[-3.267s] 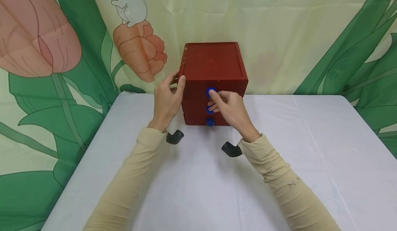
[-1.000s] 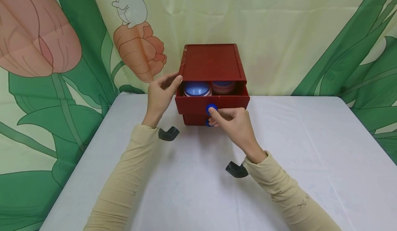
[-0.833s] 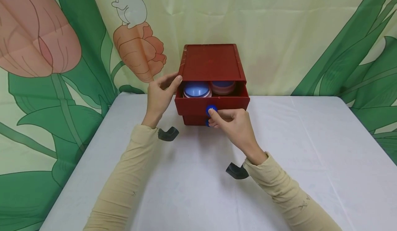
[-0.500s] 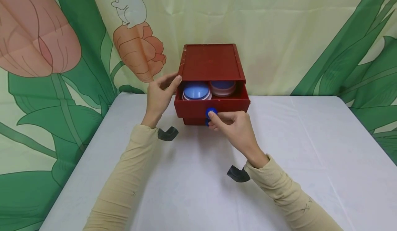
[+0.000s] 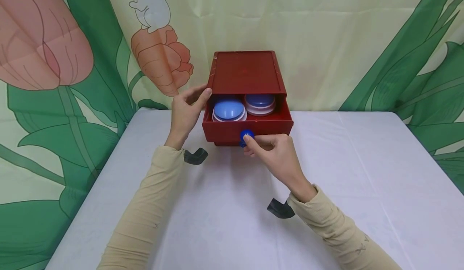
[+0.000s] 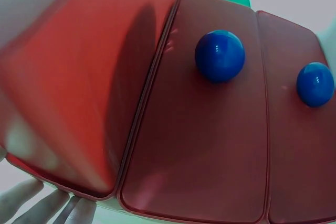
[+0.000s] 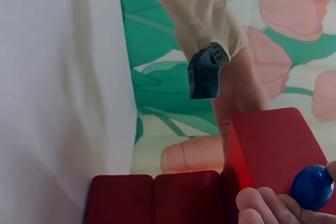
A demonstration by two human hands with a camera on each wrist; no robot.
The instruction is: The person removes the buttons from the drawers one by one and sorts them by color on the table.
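Observation:
A dark red drawer chest (image 5: 247, 72) stands at the back of the table in the head view, its top drawer (image 5: 221, 130) pulled out. Inside sit two round containers with blue lids, one at the left (image 5: 228, 109) and one behind it at the right (image 5: 259, 102). My right hand (image 5: 280, 157) pinches the top drawer's blue knob (image 5: 247, 135) between thumb and fingers. Against the chest's left side rests my left hand (image 5: 185, 113), thumb at the upper front corner. In the left wrist view, the two lower drawers' knobs, middle (image 6: 219, 56) and bottom (image 6: 315, 84), show on closed fronts.
White cloth covers the table (image 5: 224, 221). Right behind the chest hangs a printed curtain (image 5: 319, 60) with a rabbit, a carrot and tulips. Black wrist devices jut inward from the left sleeve (image 5: 196, 156) and the right sleeve (image 5: 281, 209).
Closed at first, the top drawer has slid steadily toward me, bringing both blue-lidded containers into sight. My right hand moved back with the knob; my left hand shifted slightly left and stayed on the chest.

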